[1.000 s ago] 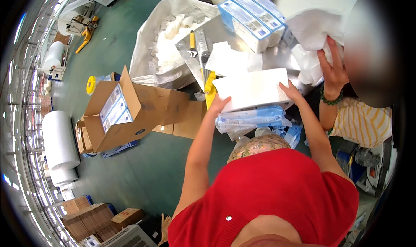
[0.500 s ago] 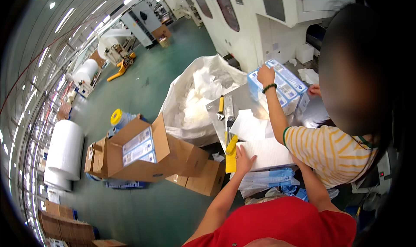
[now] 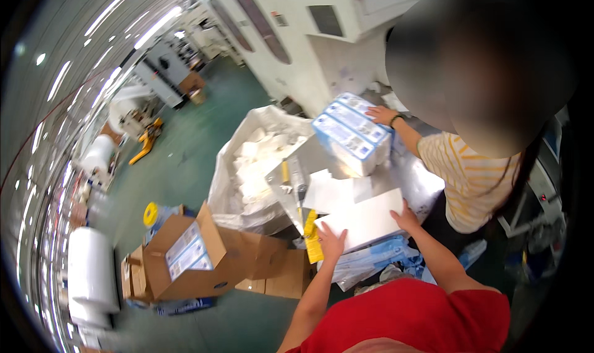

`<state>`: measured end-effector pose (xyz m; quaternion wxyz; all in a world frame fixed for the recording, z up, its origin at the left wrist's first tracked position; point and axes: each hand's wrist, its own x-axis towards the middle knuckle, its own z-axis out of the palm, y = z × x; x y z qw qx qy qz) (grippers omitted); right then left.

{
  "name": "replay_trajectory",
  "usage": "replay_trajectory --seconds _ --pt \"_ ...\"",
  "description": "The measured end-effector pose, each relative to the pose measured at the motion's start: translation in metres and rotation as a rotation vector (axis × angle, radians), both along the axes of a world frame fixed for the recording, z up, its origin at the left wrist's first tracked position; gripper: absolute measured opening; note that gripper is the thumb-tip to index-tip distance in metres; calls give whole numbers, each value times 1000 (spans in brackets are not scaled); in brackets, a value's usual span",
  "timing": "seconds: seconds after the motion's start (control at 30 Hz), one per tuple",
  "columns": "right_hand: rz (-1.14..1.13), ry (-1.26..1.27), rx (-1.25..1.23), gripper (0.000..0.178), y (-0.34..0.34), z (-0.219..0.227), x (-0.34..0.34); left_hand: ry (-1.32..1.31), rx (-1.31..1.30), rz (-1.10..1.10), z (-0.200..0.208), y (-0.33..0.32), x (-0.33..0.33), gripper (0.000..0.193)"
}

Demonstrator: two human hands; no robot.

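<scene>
A white block of stacked paper lies on the metal table in front of me, slightly tilted. At its left end my left hand presses with fingers spread. My right hand grips the right end, so the stack is held between both palms. Loose white sheets lie just beyond it. On the near side are blue-and-white plastic wrappers. A yellow strip-like thing sits beside my left hand. Across the table, a co-worker's hand rests on a blue-and-white plastic-wrapped pack.
A large white sack full of white scraps stands left of the table. Nearer are an open carton with blue-and-white packs and another carton. A white machine rises behind; the co-worker's striped sleeve is close on my right.
My view has swung to the right. Both hands now clasp the stack by its ends, my right hand showing clearly. The co-worker's hand has shifted to the right side of the wrapped pack.
</scene>
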<state>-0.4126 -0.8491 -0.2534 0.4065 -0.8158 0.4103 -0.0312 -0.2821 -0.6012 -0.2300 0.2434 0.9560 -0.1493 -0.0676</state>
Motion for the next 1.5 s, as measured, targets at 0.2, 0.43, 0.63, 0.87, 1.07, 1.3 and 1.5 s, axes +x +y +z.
replay_trajectory --seconds 0.2,0.43,0.63,0.87,1.07,1.3,1.5 --pt "7 94 30 82 10 25 5 -20 15 -16 -5 7 1 93" --pt "-22 128 84 83 9 22 2 27 -3 -60 -18 8 8 95" --pt "16 113 104 80 13 29 6 95 47 -35 1 7 6 95" --pt "49 83 118 78 15 41 8 121 -21 -76 -6 17 16 96" --pt "220 -22 155 67 -7 4 24 -363 226 -214 18 12 -2 78" --pt "238 27 758 57 -77 14 57 -23 -213 -958 73 -154 -26 22" --pt "505 247 934 57 -148 39 123 -273 -104 -1263 31 -206 -24 23"
